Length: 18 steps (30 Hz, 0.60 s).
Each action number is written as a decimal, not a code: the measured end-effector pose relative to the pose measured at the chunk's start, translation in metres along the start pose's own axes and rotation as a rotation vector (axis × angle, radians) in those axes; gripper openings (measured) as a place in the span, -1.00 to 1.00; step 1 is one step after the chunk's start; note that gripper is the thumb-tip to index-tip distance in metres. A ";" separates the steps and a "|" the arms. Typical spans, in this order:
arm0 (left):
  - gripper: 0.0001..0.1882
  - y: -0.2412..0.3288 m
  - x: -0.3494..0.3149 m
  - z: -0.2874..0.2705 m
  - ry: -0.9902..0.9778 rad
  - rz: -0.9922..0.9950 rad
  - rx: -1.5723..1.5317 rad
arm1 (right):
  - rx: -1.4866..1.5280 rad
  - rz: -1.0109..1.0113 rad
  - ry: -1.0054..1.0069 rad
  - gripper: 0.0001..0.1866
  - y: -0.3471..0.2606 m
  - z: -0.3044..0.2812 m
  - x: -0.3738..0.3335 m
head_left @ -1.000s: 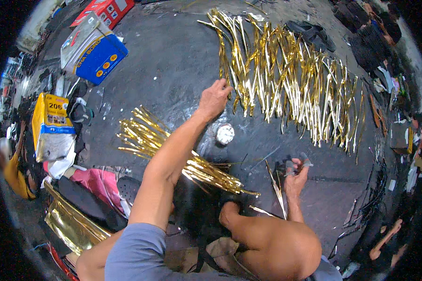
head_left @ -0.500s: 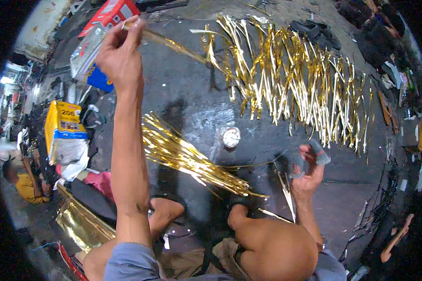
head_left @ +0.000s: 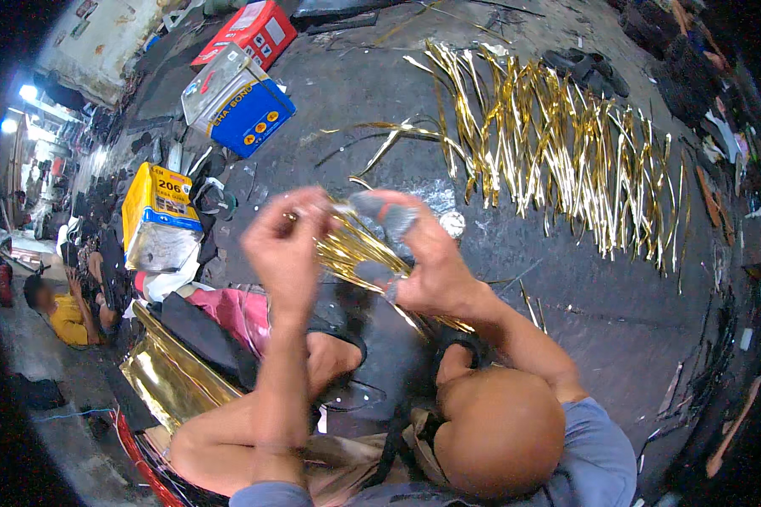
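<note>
My left hand (head_left: 286,241), blurred by motion, is closed in a pinch, with a glint of gold strip at its fingers. Close by on its right, my right hand (head_left: 435,258) has thumb and fingers apart, with grey wraps on some fingertips; nothing shows in its grip. Under and between both hands lies a bundle of shiny gold strips (head_left: 351,249), partly hidden by them. Farther off to the right, a wide spread of gold strips (head_left: 558,152) covers the dark floor. A few loose strips (head_left: 397,128) stick out from its left end.
A small round whitish object (head_left: 452,223) sits beyond my right hand. To the left stand a yellow-and-blue box (head_left: 156,198), a blue can (head_left: 249,118) and a red box (head_left: 262,34). Rolled gold sheet (head_left: 173,372) lies by my left leg. Dark sandals (head_left: 588,72) lie far right; another person (head_left: 72,313) sits far left.
My left hand has come down and back from the far left, where it held out a gold strip. My right hand has moved left over the near bundle, beside it. The view has shifted.
</note>
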<state>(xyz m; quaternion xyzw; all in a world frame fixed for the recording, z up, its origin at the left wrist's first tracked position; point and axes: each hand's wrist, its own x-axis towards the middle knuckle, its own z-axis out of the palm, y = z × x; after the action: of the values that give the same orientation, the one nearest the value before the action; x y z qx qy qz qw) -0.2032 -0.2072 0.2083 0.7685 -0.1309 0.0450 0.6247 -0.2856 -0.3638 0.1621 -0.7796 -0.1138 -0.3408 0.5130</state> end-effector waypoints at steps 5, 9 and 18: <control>-0.86 -0.020 -0.061 0.022 0.119 -0.231 -0.274 | 0.106 0.151 -0.069 -0.43 0.007 0.005 -0.024; -0.84 -0.008 -0.076 0.028 0.161 -0.311 -0.437 | 0.057 -0.053 -0.017 -0.54 0.012 0.002 -0.027; -0.75 0.012 -0.091 0.009 0.005 -0.208 -0.635 | -0.085 -0.301 0.023 -0.60 -0.016 -0.019 -0.025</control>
<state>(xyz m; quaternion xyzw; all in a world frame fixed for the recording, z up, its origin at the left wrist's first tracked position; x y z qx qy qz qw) -0.2946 -0.2053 0.1969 0.5445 -0.0576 -0.0600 0.8346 -0.3205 -0.3692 0.1617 -0.7706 -0.2091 -0.4273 0.4241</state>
